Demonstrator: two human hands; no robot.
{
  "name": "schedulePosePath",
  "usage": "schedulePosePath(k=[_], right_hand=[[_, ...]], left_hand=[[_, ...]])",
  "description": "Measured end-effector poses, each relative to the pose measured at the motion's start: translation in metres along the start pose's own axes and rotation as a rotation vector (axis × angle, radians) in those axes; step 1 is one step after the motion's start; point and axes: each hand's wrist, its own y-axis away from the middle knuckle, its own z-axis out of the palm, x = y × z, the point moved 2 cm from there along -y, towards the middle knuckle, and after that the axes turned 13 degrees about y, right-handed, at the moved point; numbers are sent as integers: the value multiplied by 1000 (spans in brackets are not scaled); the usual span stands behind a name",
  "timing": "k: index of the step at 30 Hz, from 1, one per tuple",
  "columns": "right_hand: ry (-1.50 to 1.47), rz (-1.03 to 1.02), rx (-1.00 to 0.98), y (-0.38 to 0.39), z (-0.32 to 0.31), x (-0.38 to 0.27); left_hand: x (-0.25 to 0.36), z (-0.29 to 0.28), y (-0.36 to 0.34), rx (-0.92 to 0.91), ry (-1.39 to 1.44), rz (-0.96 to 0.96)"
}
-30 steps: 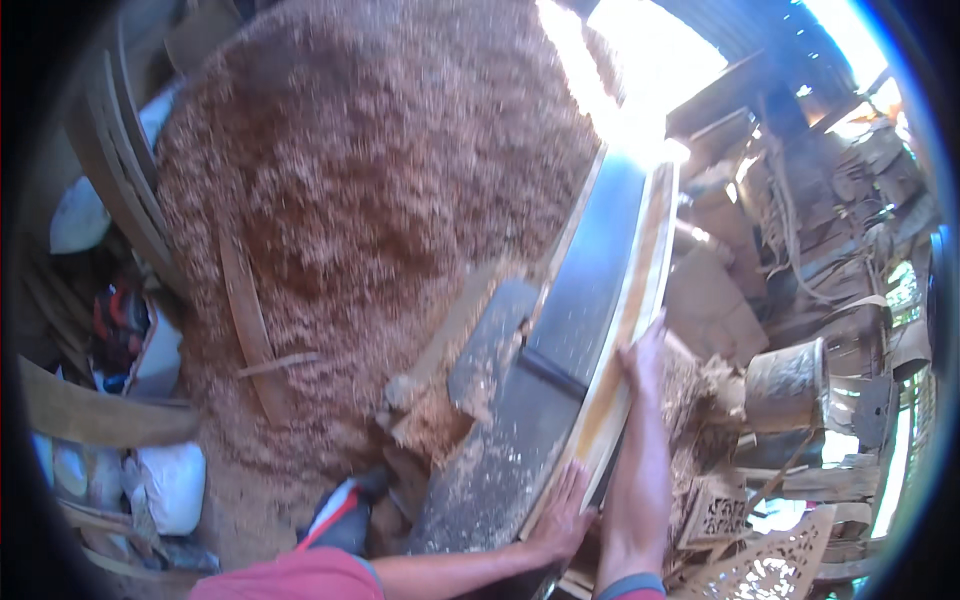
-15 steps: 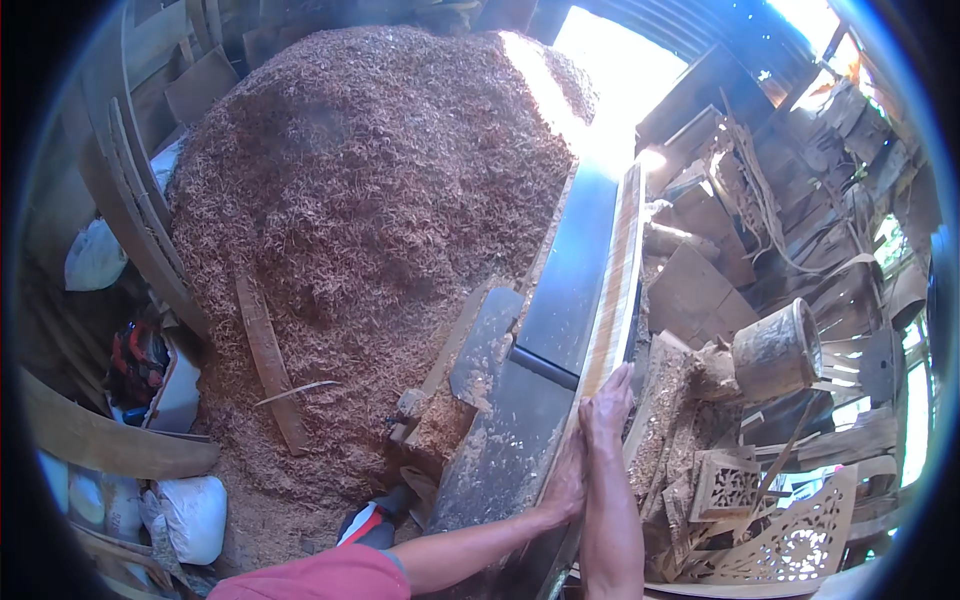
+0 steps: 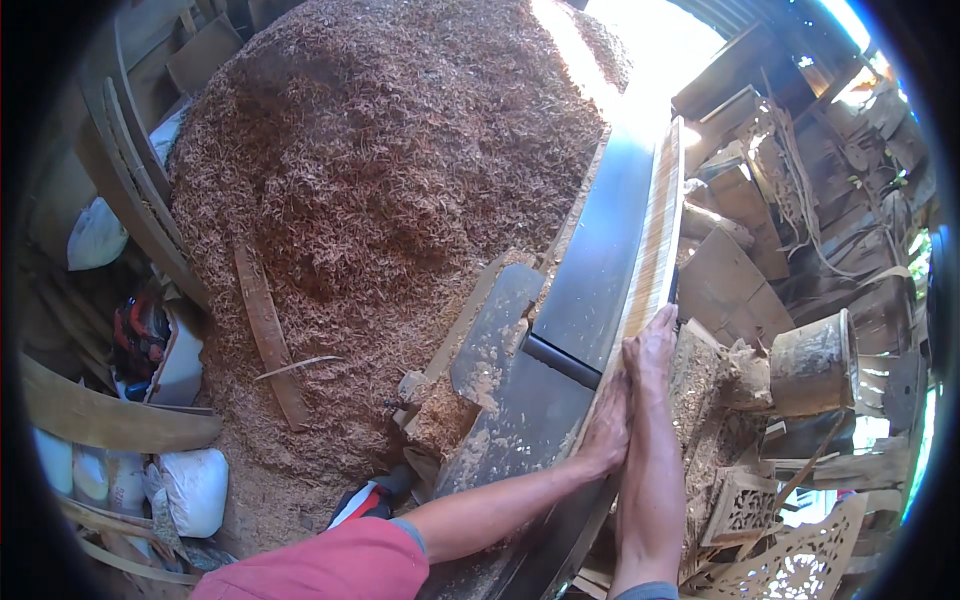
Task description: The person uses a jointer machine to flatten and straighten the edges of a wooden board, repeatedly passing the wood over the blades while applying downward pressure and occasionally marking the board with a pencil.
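Head: wooden board (image 3: pixel 656 235) ahead of right hand (image 3: pixel 653 347)

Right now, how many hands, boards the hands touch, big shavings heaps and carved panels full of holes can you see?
Hands: 2 (left hand, right hand)
Touched board: 1
Shavings heap: 1
Carved panels: 2 (smaller panel, larger panel)
Total: 6

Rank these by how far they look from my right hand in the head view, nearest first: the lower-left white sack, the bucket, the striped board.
1. Board: right at your right hand, running ahead of it.
2. Bucket: off to the right.
3. White sack: far across, at lower left.
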Motion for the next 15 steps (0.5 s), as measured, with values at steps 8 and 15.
schedulePosePath(k=[8, 15], right_hand=[[-24, -21, 73, -77, 27, 11], [-56, -27, 42, -124, 29, 1]], left_hand=[[-13, 8, -77, -2, 34, 11], [-33, 14, -122, 25, -27, -18]])
